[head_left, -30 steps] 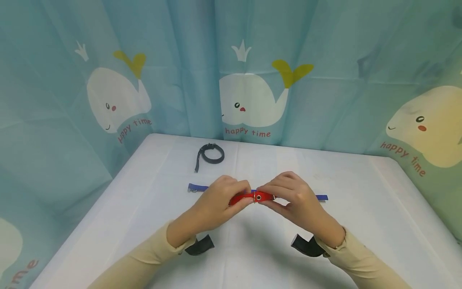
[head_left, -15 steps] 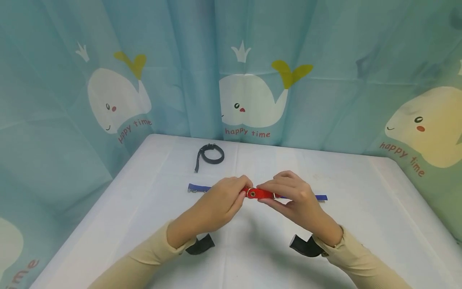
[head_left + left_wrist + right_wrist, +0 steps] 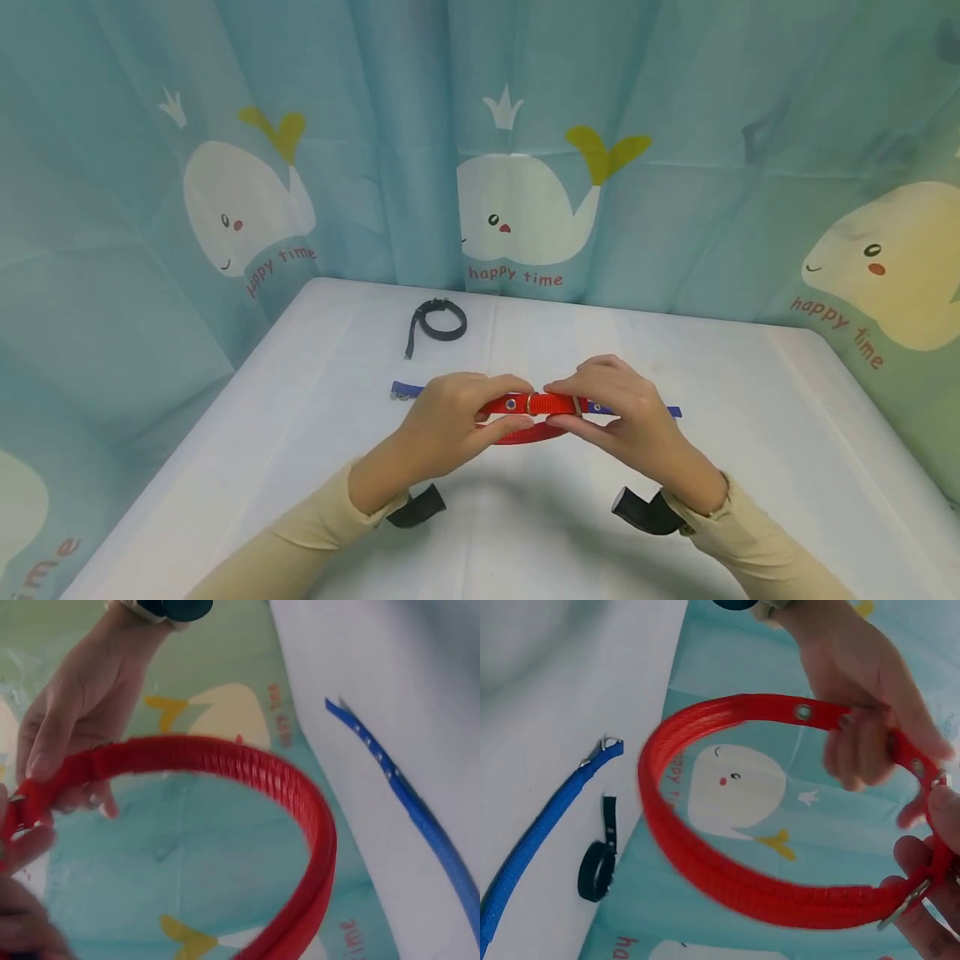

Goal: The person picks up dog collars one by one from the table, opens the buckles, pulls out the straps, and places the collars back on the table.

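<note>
A red pet collar, closed into a loop, is held above the white table between both hands. My left hand pinches the strap near an eyelet, fingers above and thumb below. On the other side, my right hand pinches it beside the buckle. A metal ring shows on the strap between the hands. In the right wrist view the loop hangs wide, with eyelets along the strap and a metal D-ring by the right hand. Fingers hide parts of the strap.
A blue collar lies stretched across the table behind the hands, its middle covered from the head view. Farther back, a black collar lies coiled with its tail out. A curtain printed with whales surrounds the table.
The red collar has tilted so its lower arc shows beneath the hands. Its eyelet has shifted left towards the left hand, and the right hand has moved slightly right.
</note>
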A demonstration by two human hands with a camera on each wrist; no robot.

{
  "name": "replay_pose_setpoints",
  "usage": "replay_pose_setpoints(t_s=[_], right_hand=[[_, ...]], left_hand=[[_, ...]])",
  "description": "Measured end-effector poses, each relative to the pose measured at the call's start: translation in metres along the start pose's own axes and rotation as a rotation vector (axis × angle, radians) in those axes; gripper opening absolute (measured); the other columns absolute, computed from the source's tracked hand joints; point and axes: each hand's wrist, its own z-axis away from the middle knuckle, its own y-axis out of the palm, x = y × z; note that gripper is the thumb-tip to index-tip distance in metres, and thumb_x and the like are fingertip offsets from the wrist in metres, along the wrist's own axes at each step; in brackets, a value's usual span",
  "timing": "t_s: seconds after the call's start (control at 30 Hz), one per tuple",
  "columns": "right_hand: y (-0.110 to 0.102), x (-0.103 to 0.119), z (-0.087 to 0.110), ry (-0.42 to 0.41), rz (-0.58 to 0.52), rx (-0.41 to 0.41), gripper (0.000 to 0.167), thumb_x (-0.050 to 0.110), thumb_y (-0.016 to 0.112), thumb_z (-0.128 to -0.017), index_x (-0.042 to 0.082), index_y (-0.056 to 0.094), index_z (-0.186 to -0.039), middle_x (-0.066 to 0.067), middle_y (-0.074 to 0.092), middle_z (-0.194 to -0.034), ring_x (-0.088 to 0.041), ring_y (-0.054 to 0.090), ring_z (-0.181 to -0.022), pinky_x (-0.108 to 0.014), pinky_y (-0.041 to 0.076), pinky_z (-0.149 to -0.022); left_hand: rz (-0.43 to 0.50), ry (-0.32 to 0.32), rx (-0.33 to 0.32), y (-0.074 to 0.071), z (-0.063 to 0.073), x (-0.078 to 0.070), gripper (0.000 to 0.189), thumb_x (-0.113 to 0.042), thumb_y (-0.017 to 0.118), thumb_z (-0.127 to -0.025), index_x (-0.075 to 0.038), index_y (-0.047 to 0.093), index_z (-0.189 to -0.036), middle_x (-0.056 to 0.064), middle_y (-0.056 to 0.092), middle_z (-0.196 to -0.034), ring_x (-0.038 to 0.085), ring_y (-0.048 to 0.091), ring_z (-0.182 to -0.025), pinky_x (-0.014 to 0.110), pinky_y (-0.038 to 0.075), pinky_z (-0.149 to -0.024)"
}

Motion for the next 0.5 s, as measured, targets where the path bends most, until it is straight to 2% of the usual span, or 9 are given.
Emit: replay_pose_setpoints(t_s=[0.07, 0.13, 0.23, 0.37, 0.5], right_hand=[[0.000, -0.001, 0.000, -0.017, 0.009, -0.009, 0.035, 0.037, 0.062, -0.088, 0.004, 0.070, -0.090, -0.002, 0.068, -0.075, -0.009, 0.054, -0.069, -0.018, 0.041, -0.086], [0.000, -0.001, 0.001, -0.022, 0.019, -0.007, 0.034, 0.037, 0.061, -0.088, 0.004, 0.070, -0.090, -0.001, 0.067, -0.074, -0.008, 0.053, -0.067, -0.019, 0.040, -0.085], [-0.002, -0.002, 0.001, -0.037, 0.028, -0.030, 0.031, 0.034, 0.061, -0.089, 0.004, 0.070, -0.089, -0.001, 0.066, -0.073, -0.009, 0.053, -0.067, -0.020, 0.041, -0.083], [-0.006, -0.004, 0.001, -0.017, 0.045, -0.061, 0.032, 0.035, 0.060, -0.090, 0.005, 0.070, -0.088, -0.003, 0.068, -0.075, -0.012, 0.056, -0.072, -0.017, 0.041, -0.083], [-0.007, -0.003, 0.000, 0.007, 0.066, -0.035, 0.036, 0.038, 0.058, -0.090, 0.005, 0.071, -0.087, -0.004, 0.070, -0.076, -0.012, 0.055, -0.071, -0.018, 0.041, -0.082]], left_hand=[[-0.026, -0.010, 0.034, -0.001, 0.000, 0.001, 0.024, -0.027, 0.066, -0.087, -0.017, 0.066, -0.109, -0.004, 0.071, -0.084, 0.005, 0.053, -0.064, 0.012, 0.043, -0.059], [-0.037, -0.022, 0.065, -0.002, 0.000, 0.001, 0.023, -0.025, 0.063, -0.089, -0.018, 0.065, -0.111, -0.005, 0.070, -0.086, 0.005, 0.053, -0.067, 0.014, 0.045, -0.063], [-0.016, -0.016, 0.078, -0.004, 0.001, 0.004, 0.021, -0.023, 0.061, -0.091, -0.018, 0.066, -0.111, -0.005, 0.070, -0.090, 0.006, 0.054, -0.072, 0.018, 0.047, -0.068], [0.037, -0.065, 0.099, -0.009, 0.004, 0.011, 0.023, -0.022, 0.056, -0.094, -0.022, 0.063, -0.116, -0.007, 0.069, -0.092, 0.006, 0.053, -0.074, 0.020, 0.047, -0.068], [0.026, -0.118, 0.144, -0.010, 0.004, 0.012, 0.027, -0.020, 0.056, -0.093, -0.023, 0.060, -0.119, -0.006, 0.069, -0.094, 0.006, 0.054, -0.074, 0.020, 0.047, -0.067]])
